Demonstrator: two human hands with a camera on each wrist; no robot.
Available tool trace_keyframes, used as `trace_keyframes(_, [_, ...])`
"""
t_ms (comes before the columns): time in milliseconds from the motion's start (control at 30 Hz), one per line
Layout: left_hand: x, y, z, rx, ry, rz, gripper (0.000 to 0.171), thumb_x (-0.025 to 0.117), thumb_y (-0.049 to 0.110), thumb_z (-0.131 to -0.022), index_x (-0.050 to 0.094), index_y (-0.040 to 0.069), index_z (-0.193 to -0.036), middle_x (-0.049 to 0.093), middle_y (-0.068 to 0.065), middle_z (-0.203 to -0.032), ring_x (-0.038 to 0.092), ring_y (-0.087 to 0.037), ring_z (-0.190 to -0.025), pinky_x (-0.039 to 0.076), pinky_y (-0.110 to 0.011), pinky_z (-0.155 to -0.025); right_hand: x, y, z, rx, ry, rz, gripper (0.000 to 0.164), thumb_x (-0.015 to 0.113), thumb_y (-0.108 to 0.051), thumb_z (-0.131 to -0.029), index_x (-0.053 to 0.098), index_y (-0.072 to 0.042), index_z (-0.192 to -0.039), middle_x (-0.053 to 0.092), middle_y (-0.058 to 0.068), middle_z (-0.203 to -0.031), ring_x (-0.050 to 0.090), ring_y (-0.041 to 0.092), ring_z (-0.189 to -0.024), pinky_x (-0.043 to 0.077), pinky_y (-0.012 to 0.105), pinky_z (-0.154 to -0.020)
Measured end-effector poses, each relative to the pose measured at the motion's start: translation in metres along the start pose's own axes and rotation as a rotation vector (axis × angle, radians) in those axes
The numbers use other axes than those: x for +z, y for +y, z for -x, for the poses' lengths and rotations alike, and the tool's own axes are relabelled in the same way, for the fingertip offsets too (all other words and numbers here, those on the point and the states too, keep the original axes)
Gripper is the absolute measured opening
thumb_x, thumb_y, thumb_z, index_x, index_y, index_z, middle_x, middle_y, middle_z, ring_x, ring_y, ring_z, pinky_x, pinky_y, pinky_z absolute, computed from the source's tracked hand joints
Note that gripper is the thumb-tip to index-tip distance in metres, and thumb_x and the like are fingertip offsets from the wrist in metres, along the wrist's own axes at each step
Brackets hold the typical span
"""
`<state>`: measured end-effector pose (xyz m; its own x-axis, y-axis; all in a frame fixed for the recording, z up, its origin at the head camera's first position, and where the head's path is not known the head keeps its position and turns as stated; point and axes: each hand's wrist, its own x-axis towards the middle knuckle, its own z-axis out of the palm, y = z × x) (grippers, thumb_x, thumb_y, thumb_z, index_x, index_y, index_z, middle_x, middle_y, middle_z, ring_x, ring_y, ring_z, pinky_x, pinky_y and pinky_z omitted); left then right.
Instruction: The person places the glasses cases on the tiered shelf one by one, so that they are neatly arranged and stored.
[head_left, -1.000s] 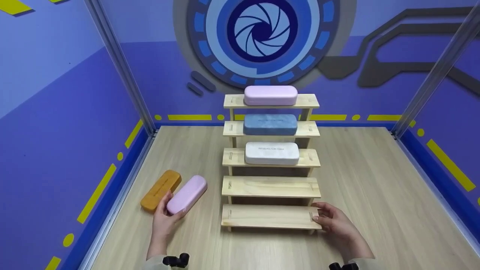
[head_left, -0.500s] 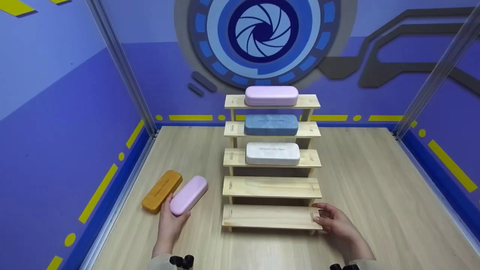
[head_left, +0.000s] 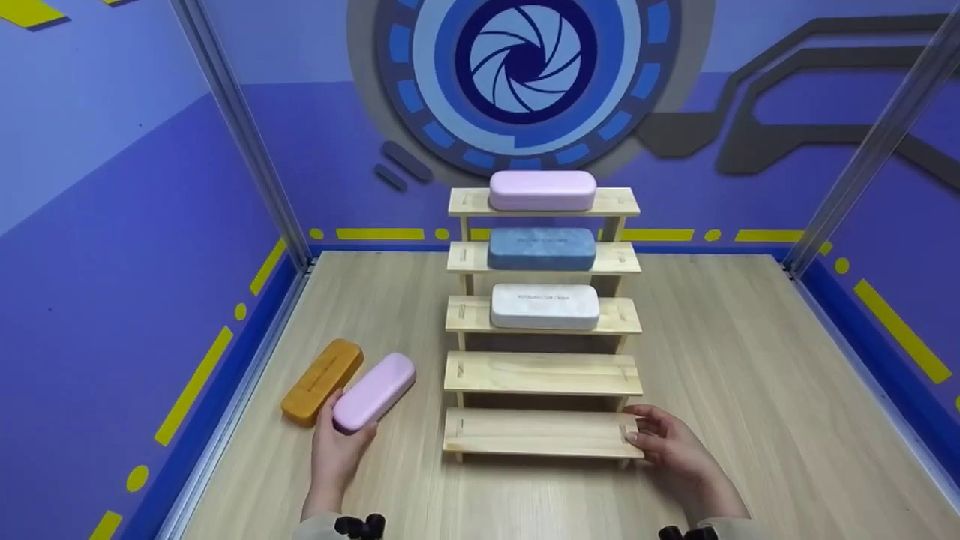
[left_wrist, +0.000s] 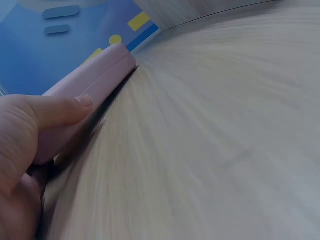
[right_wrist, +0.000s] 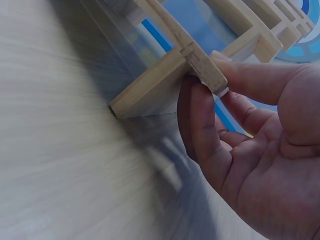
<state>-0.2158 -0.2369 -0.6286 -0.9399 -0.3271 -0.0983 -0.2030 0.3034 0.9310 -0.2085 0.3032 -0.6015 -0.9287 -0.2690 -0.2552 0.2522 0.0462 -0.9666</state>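
A pink glasses case (head_left: pixel 375 391) lies slanted at the left of the table, and my left hand (head_left: pixel 337 446) grips its near end. In the left wrist view the thumb lies along the side of the pink case (left_wrist: pixel 95 82); the other fingers are mostly hidden. Just left of it is an orange-brown glasses case (head_left: pixel 322 381). My right hand (head_left: pixel 675 446) pinches the right end of the lowest step of a wooden display stand (head_left: pixel 540 433). Seen from the right wrist, thumb above and curled fingers below hold that board's end (right_wrist: pixel 207 70).
Higher steps of the stand carry a white glasses case (head_left: pixel 545 307), a blue one (head_left: pixel 541 249) and another pink one (head_left: pixel 542 191). The second step from the bottom (head_left: pixel 544 373) is bare. Printed wall panels (head_left: pixel 315 150) enclose the table at back and sides.
My left hand has shifted slightly to the right around the near end of the pink glasses case, which stays in nearly the same place. The right hand keeps its hold on the stand.
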Motion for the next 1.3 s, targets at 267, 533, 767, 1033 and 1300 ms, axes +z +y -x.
trace_keyframes(267, [-0.002,-0.003,0.002,0.035,0.026,0.071,0.087,0.082,0.006,-0.082,0.036,0.010,-0.156,0.038,-0.020,-0.162,0.038,-0.039,-0.148,0.027,-0.056,-0.125,0.001,0.000,-0.001,0.020,0.035,0.037,0.060,0.070,-0.010,-0.096,0.040,0.010,-0.144,0.066,-0.001,-0.112,0.066,0.010,-0.098,0.059,0.026,-0.083])
trace_keyframes(533, [-0.004,0.003,0.004,0.001,0.022,0.103,0.086,0.082,0.005,-0.083,0.037,0.012,-0.155,0.037,-0.018,-0.163,0.034,-0.038,-0.152,0.026,-0.055,-0.127,0.000,0.000,-0.002,0.009,0.015,0.008,0.061,0.069,-0.009,-0.096,0.038,0.012,-0.144,0.067,-0.002,-0.112,0.067,0.009,-0.098,0.059,0.025,-0.084])
trace_keyframes(767, [-0.008,0.016,0.007,0.037,0.042,0.175,0.087,0.083,0.003,-0.082,0.037,0.010,-0.155,0.036,-0.018,-0.164,0.035,-0.037,-0.152,0.029,-0.050,-0.127,0.001,0.000,-0.001,0.004,0.017,0.007,0.061,0.068,-0.008,-0.096,0.037,0.012,-0.144,0.068,-0.002,-0.112,0.068,0.009,-0.099,0.060,0.026,-0.084])
trace_keyframes(1033, [-0.018,0.039,0.012,0.143,0.122,0.169,0.086,0.087,0.003,-0.079,0.043,0.008,-0.153,0.046,-0.018,-0.156,0.046,-0.034,-0.142,0.044,-0.012,-0.105,0.001,0.000,-0.001,0.009,0.015,0.005,0.061,0.067,-0.008,-0.097,0.036,0.012,-0.145,0.068,-0.001,-0.114,0.068,0.010,-0.100,0.060,0.026,-0.085])
trace_keyframes(1300, [-0.035,0.073,0.025,0.229,0.135,0.192,0.085,0.089,0.001,-0.076,0.049,0.011,-0.151,0.054,-0.013,-0.149,0.055,-0.018,-0.126,0.047,-0.004,-0.090,-0.002,0.001,0.000,-0.012,-0.013,0.020,0.063,0.067,-0.009,-0.097,0.034,0.013,-0.146,0.067,-0.001,-0.116,0.067,0.009,-0.101,0.059,0.025,-0.086])
